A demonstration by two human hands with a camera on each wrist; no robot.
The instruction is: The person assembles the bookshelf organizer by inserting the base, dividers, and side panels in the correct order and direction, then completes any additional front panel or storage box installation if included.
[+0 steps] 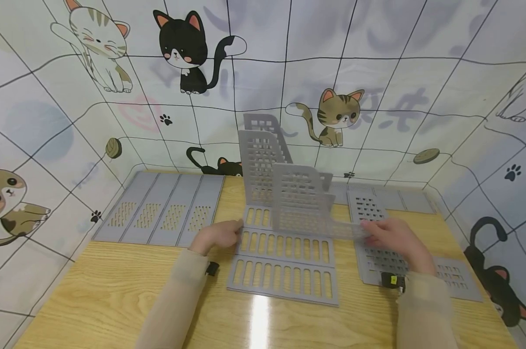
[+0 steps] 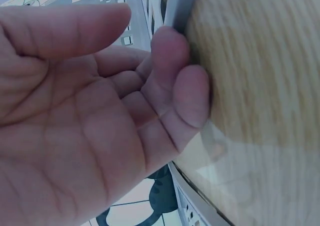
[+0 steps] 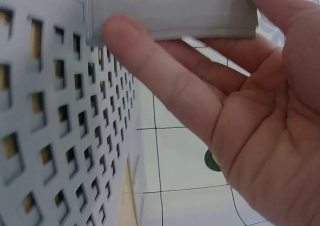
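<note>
A grey plastic rack stands mid-table: a slotted base with upright perforated dividers behind. My left hand is at the base's left edge, its fingertips against the edge in the left wrist view and its thumb apart from it. On the right, my right hand grips the end of a grey perforated panel between thumb and fingers. That panel blurs in the head view and reaches toward the front divider; whether they are joined I cannot tell.
Several grey panels lie side by side at the left. On the right, a long perforated panel lies under my right hand, with another panel beside it. A cat-print cloth covers the walls around the wooden table.
</note>
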